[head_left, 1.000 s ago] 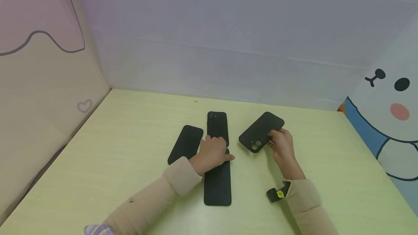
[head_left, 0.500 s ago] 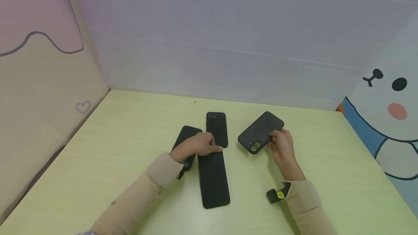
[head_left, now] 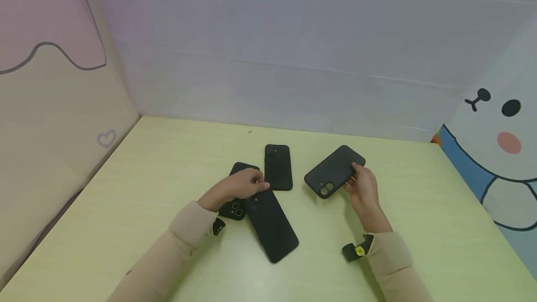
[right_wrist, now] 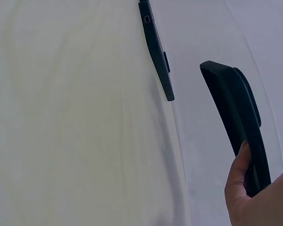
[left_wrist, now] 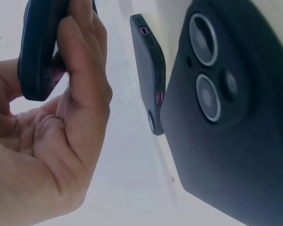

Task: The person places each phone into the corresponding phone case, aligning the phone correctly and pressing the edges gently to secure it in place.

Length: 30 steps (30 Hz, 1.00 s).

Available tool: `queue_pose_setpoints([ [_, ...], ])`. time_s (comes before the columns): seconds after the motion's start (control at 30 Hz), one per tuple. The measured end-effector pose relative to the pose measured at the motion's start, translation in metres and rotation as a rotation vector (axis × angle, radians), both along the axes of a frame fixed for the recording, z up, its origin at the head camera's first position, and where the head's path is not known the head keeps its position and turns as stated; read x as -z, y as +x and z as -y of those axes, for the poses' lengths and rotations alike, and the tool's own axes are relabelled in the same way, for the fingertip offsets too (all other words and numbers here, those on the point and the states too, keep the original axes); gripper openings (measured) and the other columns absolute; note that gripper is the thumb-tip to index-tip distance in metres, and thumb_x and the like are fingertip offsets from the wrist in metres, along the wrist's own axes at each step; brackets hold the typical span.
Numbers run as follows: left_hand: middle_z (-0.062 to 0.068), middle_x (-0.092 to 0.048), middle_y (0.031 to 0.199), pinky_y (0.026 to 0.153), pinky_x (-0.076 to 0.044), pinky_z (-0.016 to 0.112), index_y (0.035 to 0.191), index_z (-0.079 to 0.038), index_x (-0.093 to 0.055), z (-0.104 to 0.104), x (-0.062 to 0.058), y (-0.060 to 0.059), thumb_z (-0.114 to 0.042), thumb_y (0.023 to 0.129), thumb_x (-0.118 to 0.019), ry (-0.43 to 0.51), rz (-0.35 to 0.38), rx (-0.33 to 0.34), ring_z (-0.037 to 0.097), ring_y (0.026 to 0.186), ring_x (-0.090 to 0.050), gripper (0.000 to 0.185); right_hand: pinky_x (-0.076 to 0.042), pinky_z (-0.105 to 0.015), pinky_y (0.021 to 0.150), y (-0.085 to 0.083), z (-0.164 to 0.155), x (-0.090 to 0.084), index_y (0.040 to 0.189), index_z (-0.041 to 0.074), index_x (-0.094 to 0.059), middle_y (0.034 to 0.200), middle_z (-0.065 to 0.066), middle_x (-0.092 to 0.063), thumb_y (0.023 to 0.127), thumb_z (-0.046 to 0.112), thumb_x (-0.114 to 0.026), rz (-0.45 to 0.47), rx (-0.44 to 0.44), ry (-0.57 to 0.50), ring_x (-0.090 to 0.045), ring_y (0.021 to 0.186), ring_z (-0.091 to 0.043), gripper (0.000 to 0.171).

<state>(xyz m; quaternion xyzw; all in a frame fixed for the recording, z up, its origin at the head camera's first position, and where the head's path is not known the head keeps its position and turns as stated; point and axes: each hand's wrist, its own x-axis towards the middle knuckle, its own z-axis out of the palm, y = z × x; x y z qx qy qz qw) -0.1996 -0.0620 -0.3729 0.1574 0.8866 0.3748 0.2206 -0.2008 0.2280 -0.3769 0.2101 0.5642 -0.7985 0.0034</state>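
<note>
My left hand (head_left: 240, 184) pinches the upper end of a dark phone (head_left: 273, 227), which slants toward the lower right in the head view. Beneath that hand and wrist lies a second black phone (head_left: 233, 209), partly covered; the left wrist view shows round camera lenses on its back. A third phone (head_left: 278, 167) lies back up just beyond the fingers, its lenses at the far end. My right hand (head_left: 363, 188) grips a black phone case (head_left: 334, 171) by its right edge, tilted above the table. Light shows through the case's two round camera holes.
All this is on a pale yellow wooden table (head_left: 176, 153). A white sheet (head_left: 293, 59) stands along its back edge, with printed panels (head_left: 54, 153) at the left and right sides. A black wrist camera (head_left: 350, 251) juts out beside the right sleeve.
My left hand has shifted left, bringing the phone's upper end with it, so the phone now slants. The phone beneath the wrist shows its lenses. My right hand and the case have barely moved.
</note>
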Motion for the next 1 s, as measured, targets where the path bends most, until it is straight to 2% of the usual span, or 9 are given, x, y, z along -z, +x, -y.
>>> queue_pose_setpoints([
  [0.07,0.002,-0.039,0.067,0.052,-0.03,0.025,0.078,-0.006,-0.052,0.004,0.001,0.0,-0.022,0.095,-0.05,0.038,0.013,-0.032,0.013,0.054,-0.032,0.023,-0.048,-0.021,0.074,0.0,0.0,0.0,0.127,0.01,-0.028,0.102,0.0,-0.048,0.099,0.024,-0.036,0.003,0.01,-0.017,-0.057,0.083,-0.008,0.033],
  [0.2,0.001,-0.037,0.068,0.052,-0.03,0.025,0.078,-0.005,-0.049,0.01,0.002,-0.002,-0.021,0.095,-0.05,0.094,0.033,-0.119,0.013,0.056,-0.033,0.023,-0.047,-0.019,0.075,0.001,0.001,0.0,0.114,0.013,-0.033,0.105,-0.001,-0.044,0.099,0.024,-0.037,-0.012,0.009,-0.009,-0.054,0.085,-0.007,0.019],
  [0.47,0.002,-0.046,0.074,0.056,-0.043,0.025,0.087,-0.003,-0.049,0.024,0.005,-0.004,-0.022,0.096,-0.047,0.259,0.116,-0.311,0.013,0.063,-0.048,0.021,-0.046,-0.019,0.079,0.003,0.002,0.0,0.109,0.013,-0.035,0.111,-0.001,-0.041,0.098,0.02,-0.038,-0.054,0.013,-0.023,-0.052,0.095,-0.01,0.013],
  [0.63,0.005,-0.049,0.08,0.058,-0.047,0.024,0.093,0.0,-0.049,0.031,0.007,-0.008,-0.022,0.097,-0.045,0.363,0.129,-0.406,0.012,0.062,-0.054,0.023,-0.048,-0.019,0.078,0.002,0.003,-0.001,0.108,0.011,-0.036,0.111,-0.002,-0.041,0.097,0.017,-0.041,-0.076,0.042,-0.074,-0.055,0.092,-0.01,0.013],
  [0.8,0.004,-0.052,0.076,0.057,-0.048,0.023,0.098,0.001,-0.049,0.037,0.007,-0.011,-0.022,0.098,-0.044,0.453,0.123,-0.469,0.01,0.058,-0.056,0.024,-0.048,-0.019,0.076,0.002,0.004,-0.003,0.109,0.008,-0.036,0.11,-0.002,-0.04,0.096,0.013,-0.043,-0.104,0.064,-0.097,-0.057,0.085,-0.01,0.015],
  [1.0,0.004,-0.05,0.079,0.058,-0.046,0.022,0.101,0.001,-0.047,0.039,0.007,-0.012,-0.023,0.098,-0.042,0.513,0.138,-0.515,0.01,0.059,-0.054,0.025,-0.049,-0.02,0.08,0.002,0.006,-0.004,0.117,0.005,-0.034,0.113,-0.003,-0.041,0.096,0.009,-0.042,-0.116,0.103,-0.117,-0.058,0.091,-0.01,0.024],
])
